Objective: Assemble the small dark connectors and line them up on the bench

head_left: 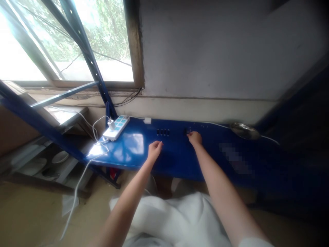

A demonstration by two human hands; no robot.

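My left hand [155, 150] rests on the blue metal shelf top [174, 161], just below and left of a row of small dark slots [162, 132] in the metal, and holds nothing I can see. Farther along, my right hand [194, 138] has its fingertips at a small dark object [186, 131] on the same blue surface. The fingers partly hide that object, so I cannot tell what it is or whether it is held. Both forearms reach up from the bottom of the view.
A white power strip [116, 127] with a plugged-in charger [111, 124] lies at the shelf's left end. White cables trail off the shelf and down to the floor. A steel bowl [244, 131] sits at the right, blue uprights [89, 55] cross a window, and plates [60, 157] stand lower left.
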